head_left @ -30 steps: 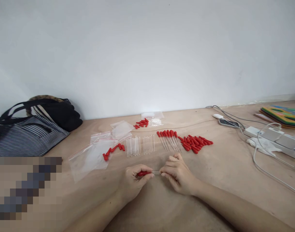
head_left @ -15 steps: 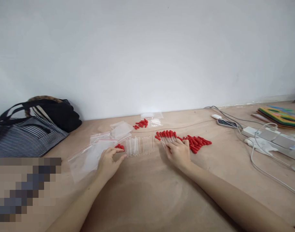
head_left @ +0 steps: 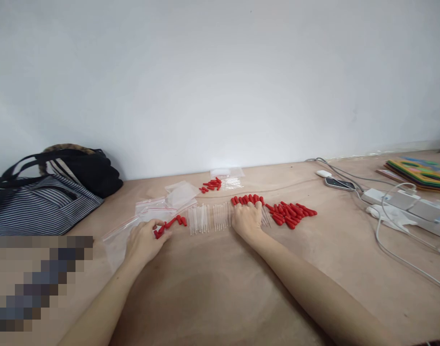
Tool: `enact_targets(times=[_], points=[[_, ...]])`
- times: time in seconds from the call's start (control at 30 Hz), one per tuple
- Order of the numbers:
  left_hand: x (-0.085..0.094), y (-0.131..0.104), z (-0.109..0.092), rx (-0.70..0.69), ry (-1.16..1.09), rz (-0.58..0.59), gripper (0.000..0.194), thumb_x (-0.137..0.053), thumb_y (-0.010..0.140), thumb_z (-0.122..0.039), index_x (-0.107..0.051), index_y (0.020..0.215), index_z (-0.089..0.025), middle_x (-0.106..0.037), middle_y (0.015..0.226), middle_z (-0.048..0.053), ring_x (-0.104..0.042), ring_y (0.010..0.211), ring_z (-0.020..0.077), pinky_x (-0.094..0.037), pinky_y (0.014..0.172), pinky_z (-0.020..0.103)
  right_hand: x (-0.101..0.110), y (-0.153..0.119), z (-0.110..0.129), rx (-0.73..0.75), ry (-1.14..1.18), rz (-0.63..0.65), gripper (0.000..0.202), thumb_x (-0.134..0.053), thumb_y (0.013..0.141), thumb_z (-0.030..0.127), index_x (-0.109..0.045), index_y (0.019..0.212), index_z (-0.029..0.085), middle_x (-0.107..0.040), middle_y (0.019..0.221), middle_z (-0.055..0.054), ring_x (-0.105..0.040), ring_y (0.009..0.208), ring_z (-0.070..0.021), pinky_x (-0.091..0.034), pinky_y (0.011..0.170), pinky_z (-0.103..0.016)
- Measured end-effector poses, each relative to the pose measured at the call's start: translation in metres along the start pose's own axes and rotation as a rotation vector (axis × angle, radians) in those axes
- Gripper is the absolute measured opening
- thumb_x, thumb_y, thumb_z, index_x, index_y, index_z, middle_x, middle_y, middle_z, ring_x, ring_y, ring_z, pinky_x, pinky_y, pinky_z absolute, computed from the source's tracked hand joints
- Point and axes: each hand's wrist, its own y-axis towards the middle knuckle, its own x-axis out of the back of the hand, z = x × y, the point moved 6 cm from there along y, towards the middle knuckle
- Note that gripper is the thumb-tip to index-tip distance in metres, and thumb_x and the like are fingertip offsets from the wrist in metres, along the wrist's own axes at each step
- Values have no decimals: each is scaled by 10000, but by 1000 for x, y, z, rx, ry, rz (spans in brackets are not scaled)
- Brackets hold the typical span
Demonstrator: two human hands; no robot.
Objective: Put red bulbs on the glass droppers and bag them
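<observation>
Fingers of the left hand [head_left: 144, 241] curved and parted, thumb and index either side of loose red bulbs [head_left: 160, 230]; contact can't be told. Left forearm comes in from the near left edge, palm low over the table [head_left: 205, 293]. Right hand [head_left: 246, 218] palm-down, knuckles up, fingers bent over the row of red-topped droppers [head_left: 256, 198]; fingertips hidden, can't tell if they grip. Right forearm crosses diagonally from the near right.

Versus half a second ago: left hand drawn back to the left, so the bulbs nearest the clear tubes [head_left: 198, 219] show more fully. Right hand shifted left along the droppers; leftmost red top, lower before, now about level with the others. A second ago both hands met in the middle, with red and clear pieces between them; now well apart.

Two groups of tubes stand out between the hands, side by side. Pile of red pieces [head_left: 292, 214] lies right of the droppers. Zip bags [head_left: 182, 194] lie flat on the left, some under or beside the left hand. Farther back: small red heap [head_left: 211, 183] beside a clear packet [head_left: 232, 182], then the wall [head_left: 220, 91].
</observation>
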Motion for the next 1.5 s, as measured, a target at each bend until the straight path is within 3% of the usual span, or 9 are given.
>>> enact_targets(times=[0.23, 0.43, 0.63, 0.8, 1.0, 1.17, 1.23, 1.33, 1.5], points=[[-3, 0, 4, 41, 49, -11, 388, -514, 732, -435, -581, 1026, -192, -561, 889, 98, -530, 914, 285, -401, 769, 332, 0, 0, -3, -52, 17, 28, 206, -423, 759, 131, -591, 869, 84, -638, 732, -151, -557, 714, -227, -186, 765, -386], [-5, 0, 12, 123, 27, 32, 433, -468, 751, -461, -526, 1073, -177, -519, 968, 121, -545, 925, 279, -410, 777, 337, 2, 0, 4, -59, 85, 57, 255, -391, 806, 246, -627, 808, 150, -652, 856, -129, -546, 830, -224, -211, 771, -375], [-12, 4, 13, 94, -71, 124, 319, -437, 763, -397, -554, 954, -169, -582, 909, 91, -597, 812, 222, -426, 688, 286, -8, 11, 8, -152, 109, 181, 235, -473, 748, 287, -655, 741, 139, -660, 785, -138, -580, 770, -230, -224, 801, -395], [-10, 3, 11, 132, -108, 167, 314, -473, 744, -345, -527, 997, -165, -650, 861, 65, -613, 821, 220, -419, 650, 267, -11, 19, 11, -203, 133, 278, 180, -528, 686, 232, -649, 780, 139, -665, 810, -122, -602, 763, -222, -229, 818, -388], [-4, 3, 17, 147, -126, 128, 280, -503, 716, -325, -540, 957, -188, -672, 806, 35, -623, 777, 232, -408, 590, 274, -9, 20, 11, -211, 177, 286, 213, -495, 730, 283, -643, 777, 137, -666, 790, -130, -608, 778, -234, -247, 797, -385], [4, 6, 22, 120, -188, -28, 219, -497, 708, -284, -545, 889, -170, -650, 750, 51, -614, 725, 234, -439, 602, 307, 6, 17, -1, -175, 227, 207, 291, -439, 780, 346, -639, 743, 138, -664, 769, -123, -591, 764, -235, -255, 806, -408], [3, 4, 13, 69, -313, -82, 227, -503, 710, -308, -542, 887, -171, -643, 788, 50, -612, 722, 204, -469, 639, 300, 16, 11, -10, -133, 265, 172, 286, -413, 802, 322, -630, 730, 149, -662, 778, -101, -575, 797, -223, -272, 805, -386], [-6, -9, -15, -59, -708, -103, 286, -539, 688, -367, -544, 891, -165, -638, 782, 35, -612, 693, 166, -507, 665, 283, 28, -5, -27, -34, 351, 124, 274, -385, 839, 316, -602, 743, 179, -653, 791, -41, -557, 799, -169, -320, 761, -298], [-24, -47, -77, -304, -939, 66, 211, -545, 725, -340, -593, 830, -163, -631, 777, 40, -606, 721, 161, -509, 689, 285, 41, -49, -46, 303, 720, -35, 176, -436, 827, 256, -556, 735, 166, -612, 728, -35, -531, 707, -147, -367, 692, -272]])
